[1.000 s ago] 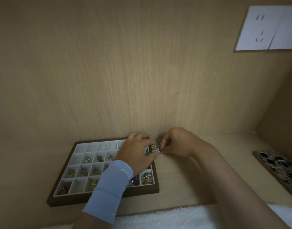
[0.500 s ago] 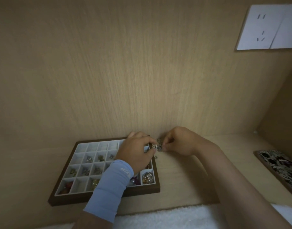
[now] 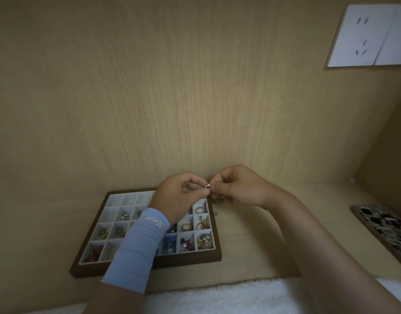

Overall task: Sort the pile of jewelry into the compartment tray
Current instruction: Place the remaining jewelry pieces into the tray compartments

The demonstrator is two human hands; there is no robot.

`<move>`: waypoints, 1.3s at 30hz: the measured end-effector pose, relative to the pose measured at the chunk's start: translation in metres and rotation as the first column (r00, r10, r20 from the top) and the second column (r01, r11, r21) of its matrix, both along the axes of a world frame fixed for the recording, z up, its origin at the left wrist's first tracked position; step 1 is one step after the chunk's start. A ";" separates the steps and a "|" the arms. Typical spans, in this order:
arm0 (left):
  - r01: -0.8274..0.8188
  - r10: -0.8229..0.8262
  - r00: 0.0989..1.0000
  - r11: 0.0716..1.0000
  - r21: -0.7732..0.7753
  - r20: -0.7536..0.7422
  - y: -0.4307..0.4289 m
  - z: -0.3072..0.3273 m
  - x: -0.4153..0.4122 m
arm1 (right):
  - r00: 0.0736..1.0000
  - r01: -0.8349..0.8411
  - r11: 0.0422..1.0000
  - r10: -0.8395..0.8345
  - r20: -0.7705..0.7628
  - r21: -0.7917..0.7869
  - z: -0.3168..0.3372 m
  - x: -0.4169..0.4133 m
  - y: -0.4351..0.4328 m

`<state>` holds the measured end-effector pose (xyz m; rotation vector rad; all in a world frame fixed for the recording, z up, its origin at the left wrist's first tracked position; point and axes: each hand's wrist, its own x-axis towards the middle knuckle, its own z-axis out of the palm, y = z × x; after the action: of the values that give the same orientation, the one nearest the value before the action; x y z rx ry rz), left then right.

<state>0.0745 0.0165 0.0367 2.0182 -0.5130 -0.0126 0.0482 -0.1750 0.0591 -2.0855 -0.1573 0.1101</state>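
The left hand (image 3: pixel 179 198), in a pale blue fabric sleeve (image 3: pixel 138 245), and the bare right hand (image 3: pixel 238 189) meet fingertip to fingertip, both with fingers curled, pinching a small silvery jewelry piece (image 3: pixel 208 186) above the far right corner of the dark brown wooden compartment tray (image 3: pixel 149 266). A few loose jewelry pieces (image 3: pixel 218 198) lie on the desk under the right hand, just beside the tray. The left forearm hides the tray's middle cells. A black-and-white patterned flat object (image 3: pixel 387 227) lies far right, and a white fluffy towel (image 3: pixel 217 295) lies nearest.
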 end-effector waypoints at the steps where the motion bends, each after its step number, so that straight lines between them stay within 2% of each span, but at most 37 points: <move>1: -0.004 0.004 1.000 1.000 0.005 0.003 0.004 0.003 0.001 | 1.000 -0.006 1.000 0.006 0.001 0.015 0.000 -0.001 0.003; 5: 0.026 -0.026 1.000 1.000 0.009 -0.017 0.018 0.012 0.004 | 1.000 -0.006 0.995 0.004 0.019 0.097 -0.002 0.000 0.018; 11: 0.006 -0.005 1.000 0.999 -0.050 0.023 0.035 0.021 0.010 | 0.999 0.039 0.942 -0.041 -0.001 0.333 0.001 -0.005 0.037; 18: 0.028 -0.029 0.999 0.999 -0.035 -0.024 0.042 0.024 0.013 | 0.995 0.098 0.952 -0.099 -0.009 0.289 -0.001 -0.003 0.037; 20: 0.017 -0.017 1.000 1.000 -0.009 -0.020 0.046 0.022 0.015 | 0.994 0.096 0.974 -0.105 0.034 0.204 -0.004 -0.002 0.035; 23: -0.004 0.005 1.000 0.998 0.061 -0.020 0.052 0.018 0.018 | 0.995 -0.025 0.995 0.035 0.098 -0.099 -0.004 -0.002 0.034; 25: -0.004 0.009 0.999 0.991 0.134 -0.039 0.055 0.016 0.019 | 0.986 -0.128 0.934 0.157 0.061 -0.332 -0.004 -0.004 0.039; 27: -0.004 0.014 0.998 0.985 0.172 -0.059 0.058 0.015 0.018 | 0.976 -0.172 0.853 0.214 0.029 -0.493 -0.005 -0.006 0.049; 30: -0.014 0.026 0.997 0.985 0.170 -0.067 0.063 0.017 0.017 | 0.976 -0.156 0.771 0.216 0.023 -0.617 -0.001 -0.008 0.061; 34: -0.057 0.064 0.997 0.988 0.143 -0.039 0.071 0.020 0.015 | 0.968 -0.083 0.627 0.235 0.087 -0.774 0.002 -0.009 0.077; 39: -0.071 0.079 0.997 0.964 0.257 -0.018 0.086 0.019 0.012 | 0.962 -0.028 0.511 0.248 0.117 -0.859 0.003 -0.012 0.092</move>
<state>0.0867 0.1021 0.0553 2.2863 -0.4343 -0.0635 0.0364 -0.0834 0.0618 -3.1023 -0.5014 0.0420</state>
